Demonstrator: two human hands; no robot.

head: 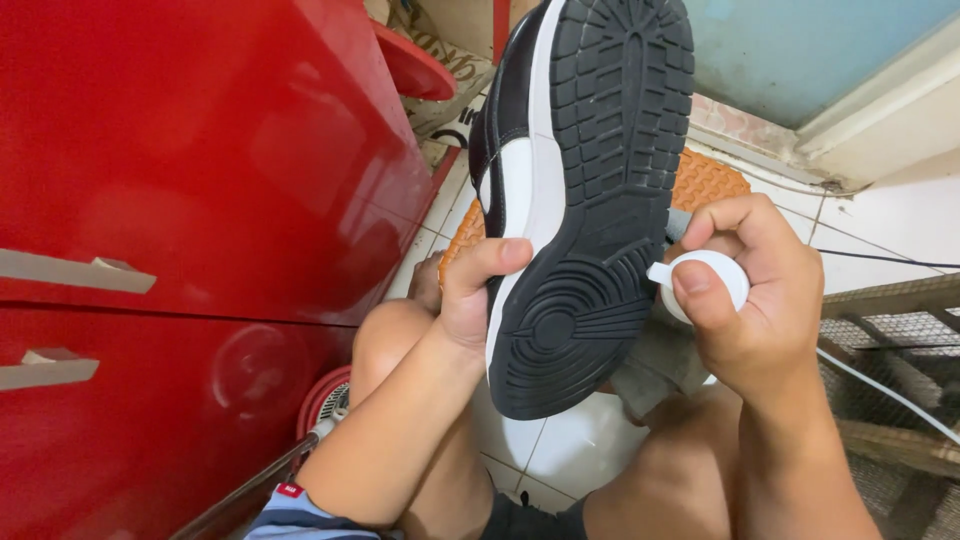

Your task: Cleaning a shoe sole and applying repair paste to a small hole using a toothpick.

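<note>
The left hand (470, 290) is closed on the heel end of a black-and-white sneaker (585, 190), thumb pressed on the white midsole edge, holding it sole-up with its long axis running from the heel near the knees up and away to the toe. The right hand (755, 290) is closed around a small round white container (712, 283), thumb on its top, touching the sole's right edge near the heel, so it is the nearer hand to the black tread. A red cabinet (200, 200) stands left, and an orange mat (710, 180) lies beneath
</note>
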